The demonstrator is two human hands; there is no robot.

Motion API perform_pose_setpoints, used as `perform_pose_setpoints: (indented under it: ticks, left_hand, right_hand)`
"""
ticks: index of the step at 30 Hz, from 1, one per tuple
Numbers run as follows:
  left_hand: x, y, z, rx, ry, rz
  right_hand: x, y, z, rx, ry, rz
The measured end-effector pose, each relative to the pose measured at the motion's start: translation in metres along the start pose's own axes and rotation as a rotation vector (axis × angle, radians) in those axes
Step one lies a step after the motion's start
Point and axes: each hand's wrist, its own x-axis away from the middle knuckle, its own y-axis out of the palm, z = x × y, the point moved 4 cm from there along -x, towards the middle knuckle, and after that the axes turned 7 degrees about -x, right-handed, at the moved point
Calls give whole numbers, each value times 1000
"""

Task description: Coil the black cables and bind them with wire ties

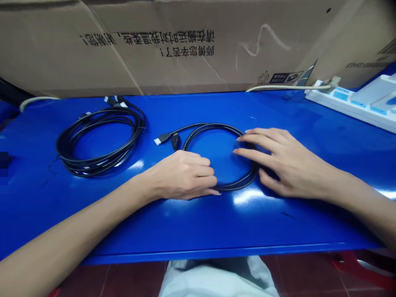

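Left hand (181, 175) curls over a coiled black HDMI cable (213, 125) at frame centre, right hand (289, 163) spread at its right side, hands apart; its plug (162, 139) lies free, a second coil (140, 123) left on the blue worktop (216, 222)

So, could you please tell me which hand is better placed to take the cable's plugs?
Left, probably: the left hand rests on the black cable coil just below its plugs; the right hand sits on the coil's opposite side.

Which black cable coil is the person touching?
The smaller coil, near the middle of the blue table, under the left hand and right hand; the larger coil, further left, is touched by neither hand.
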Motion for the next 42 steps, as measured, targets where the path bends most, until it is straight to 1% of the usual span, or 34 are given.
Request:
perform_pose_setpoints:
  ticks: [1,3,7,9,12,13,15,18,20,23,25,27,28,30,32,34,37,39,42]
  left_hand:
    - [0,0,0,-7,1,0]
    - [1,-1,-3,-14,-5,-21]
    - [2,0,-6,21,-45,-88]
    - [-1,0,-1,20,-82,-80]
    - [-8,-1,11,-13,-116,-25]
    - [-9,-2,14,-10,-111,-2]
    - [-10,-4,18,31,-74,6]
    - [-5,-7,13,132,8,-51]
    - [-2,-8,8,192,15,-93]
    - [-4,-7,8,185,-61,-107]
    - [-8,-6,13,119,-145,-83]
    - [-13,-6,19,93,-164,-44]
    - [-14,-6,22,83,-154,-41]
    - [-14,-5,22,102,-100,-79]
    - [-11,-7,19,149,-39,-118]
    - [-7,-8,14,188,-20,-170]
    - [-6,-7,13,194,-79,-241]
    - [-7,-6,16,157,-165,-246]
    - [-10,-6,23,107,-278,-208]
  right_hand:
    - [-1,2,-3,-66,-55,-12]
    - [-1,4,-7,-138,-105,-2]
    - [-3,6,-9,-136,-158,68]
    - [-3,6,-13,-149,-195,97]
    - [-2,6,-20,-184,-240,157]
    - [-1,5,-21,-199,-253,169]
    - [0,5,-22,-223,-257,162]
    - [2,6,-20,-246,-250,127]
    - [2,4,-20,-247,-275,146]
    - [3,2,-25,-219,-307,206]
    - [2,2,-30,-206,-304,227]
    - [1,1,-33,-212,-304,236]
    - [1,1,-33,-217,-303,240]
    - [1,0,-29,-207,-296,240]
    - [1,1,-22,-180,-282,224]
    - [0,2,-15,-163,-273,209]
    - [0,3,-12,-154,-274,213]
    - [-1,3,-14,-149,-276,228]
    - [-2,1,-18,-155,-272,248]
